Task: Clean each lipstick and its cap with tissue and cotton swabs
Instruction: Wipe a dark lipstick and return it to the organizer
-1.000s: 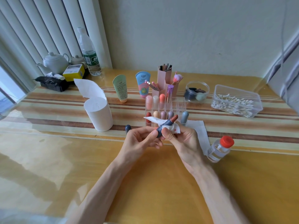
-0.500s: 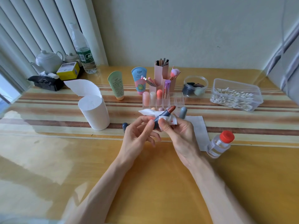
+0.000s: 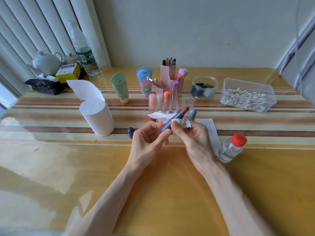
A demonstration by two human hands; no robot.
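**Item:** lipstick (image 3: 173,120), blue tube, red bullet out, no cap.
**Loc.:** held above counter (image 3: 153,184), just in front of rack (image 3: 185,101), tilted up to the right.
**Hands:** left hand (image 3: 146,142) pinches tube base. Right hand (image 3: 194,140) holds red-stained tissue (image 3: 163,116), thumb pressing it to tube.
**Status (est.):** tube wipe under way.
**Cap:** dark cap (image 3: 130,132) lies on counter left of hands, poss. its own, not in hand.
**Swabs:** swabs (image 3: 245,99) all in box at far right, none in use.
**Rack:** several capped lipsticks; cleaned or not, can't tell.
**Left to do (est.):** cap, swab work, prob. most of rack.
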